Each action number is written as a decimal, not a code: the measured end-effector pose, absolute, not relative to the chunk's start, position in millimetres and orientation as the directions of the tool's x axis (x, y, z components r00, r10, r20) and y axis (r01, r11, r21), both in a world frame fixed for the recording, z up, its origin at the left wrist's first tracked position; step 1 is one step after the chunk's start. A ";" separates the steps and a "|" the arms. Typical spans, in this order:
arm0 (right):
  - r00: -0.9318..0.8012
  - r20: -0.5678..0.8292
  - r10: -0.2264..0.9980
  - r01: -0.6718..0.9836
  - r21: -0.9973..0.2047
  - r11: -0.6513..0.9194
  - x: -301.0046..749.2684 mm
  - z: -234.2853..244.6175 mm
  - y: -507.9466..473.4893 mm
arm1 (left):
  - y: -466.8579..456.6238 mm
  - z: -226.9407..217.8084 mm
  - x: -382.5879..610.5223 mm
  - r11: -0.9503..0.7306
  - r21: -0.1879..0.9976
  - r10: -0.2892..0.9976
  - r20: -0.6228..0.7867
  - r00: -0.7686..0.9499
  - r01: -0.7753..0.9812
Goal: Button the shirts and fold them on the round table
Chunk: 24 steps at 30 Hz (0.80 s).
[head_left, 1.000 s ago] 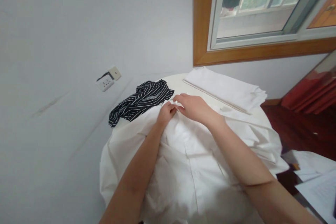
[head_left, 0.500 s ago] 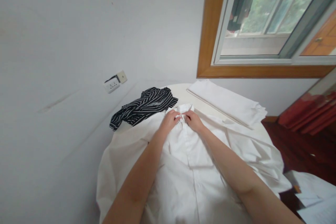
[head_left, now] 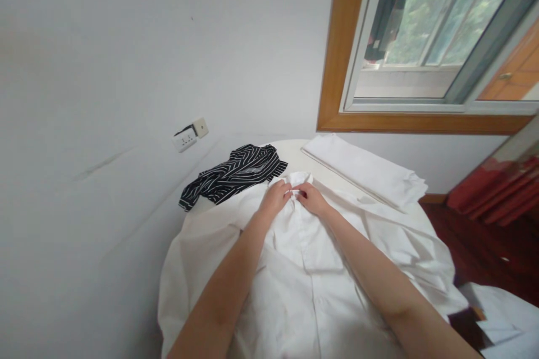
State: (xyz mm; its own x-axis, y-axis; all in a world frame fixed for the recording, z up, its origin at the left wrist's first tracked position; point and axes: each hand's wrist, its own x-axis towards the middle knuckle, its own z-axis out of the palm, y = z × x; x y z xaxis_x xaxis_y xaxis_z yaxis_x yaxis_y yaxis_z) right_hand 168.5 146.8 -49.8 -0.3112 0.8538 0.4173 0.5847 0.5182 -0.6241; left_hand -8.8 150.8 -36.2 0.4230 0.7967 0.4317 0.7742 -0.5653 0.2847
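Observation:
A white button-up shirt [head_left: 290,291] lies spread over a round table, front side up, its collar at the far end and its sleeves out to both sides. My left hand [head_left: 277,196] pinches the cloth just below the collar, on the left of the front opening. Close against it, my right hand [head_left: 310,197] grips the other side of the collar opening with bent fingers. The fingertips of both hands nearly meet there. Whether a button sits between them is too small to make out.
Black-and-white striped cloth [head_left: 236,173] lies crumpled behind the shirt at left. Folded white cloth [head_left: 364,168] rests on the table's [head_left: 290,151] back right. A wall with a socket [head_left: 184,139] borders the left; a wood-framed window [head_left: 332,67] is behind. White items [head_left: 505,314] are at lower right.
The whole view has shifted slightly, with things sitting a little lower in the picture. Both hands keep their hold at the shirt's collar, with only small finger movement.

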 end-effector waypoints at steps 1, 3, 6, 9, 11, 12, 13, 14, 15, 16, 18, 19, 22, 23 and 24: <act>-0.308 0.419 0.854 0.582 -0.628 0.517 167.8 -49.0 145.9 | 150.1 -35.6 -8.5 -0.560 0.275 0.799 0.429 0.422 0.782; -0.286 0.415 0.864 0.584 -0.639 0.501 166.3 -48.1 144.6 | 149.0 -34.8 -8.1 -0.549 0.259 0.804 0.425 0.417 0.795; -0.219 0.416 0.883 0.597 -0.659 0.458 163.9 -47.9 144.4 | 148.3 -33.9 -7.9 -0.540 0.251 0.808 0.422 0.411 0.803; -0.136 0.359 0.924 0.551 -0.747 0.371 163.0 -48.3 146.5 | 148.3 -32.6 -7.1 -0.540 0.239 0.802 0.436 0.407 0.807; -0.097 0.261 0.960 0.458 -0.845 0.276 163.2 -48.8 148.6 | 148.3 -32.0 -5.8 -0.542 0.218 0.793 0.453 0.408 0.812; -0.088 0.218 0.972 0.410 -0.881 0.235 163.3 -49.1 149.5 | 148.3 -31.9 -5.1 -0.544 0.206 0.787 0.463 0.408 0.813; -0.079 0.193 0.978 0.375 -0.903 0.208 163.5 -49.5 150.3 | 148.6 -32.2 -4.5 -0.546 0.197 0.780 0.474 0.408 0.814; -0.071 0.194 0.978 0.360 -0.910 0.207 163.6 -49.8 150.8 | 149.0 -32.6 -4.2 -0.547 0.194 0.775 0.485 0.405 0.815; -0.070 0.220 0.973 0.366 -0.902 0.230 163.7 -50.2 151.0 | 149.8 -33.4 -4.4 -0.547 0.195 0.772 0.494 0.401 0.814; -0.078 0.260 0.962 0.389 -0.881 0.270 164.1 -50.7 151.0 | 150.8 -34.3 -5.4 -0.548 0.201 0.770 0.501 0.395 0.812; -0.100 0.349 0.932 0.449 -0.820 0.355 165.9 -52.0 150.8 | 153.3 -36.2 -9.9 -0.544 0.227 0.771 0.515 0.375 0.808; -0.105 0.384 0.917 0.475 -0.791 0.385 167.6 -53.1 150.8 | 154.5 -36.8 -13.3 -0.543 0.244 0.771 0.523 0.362 0.804; -0.019 0.427 0.904 0.489 -0.785 0.381 175.4 -57.2 153.1 | 155.3 -35.3 -23.6 -0.533 0.281 0.772 0.548 0.322 0.798; 0.029 0.428 0.903 0.463 -0.807 0.367 178.3 -58.5 154.5 | 153.8 -33.1 -25.2 -0.525 0.285 0.776 0.547 0.314 0.802; 0.072 0.425 0.902 0.423 -0.832 0.359 181.0 -59.6 156.0 | 151.3 -30.0 -25.0 -0.514 0.282 0.779 0.548 0.304 0.810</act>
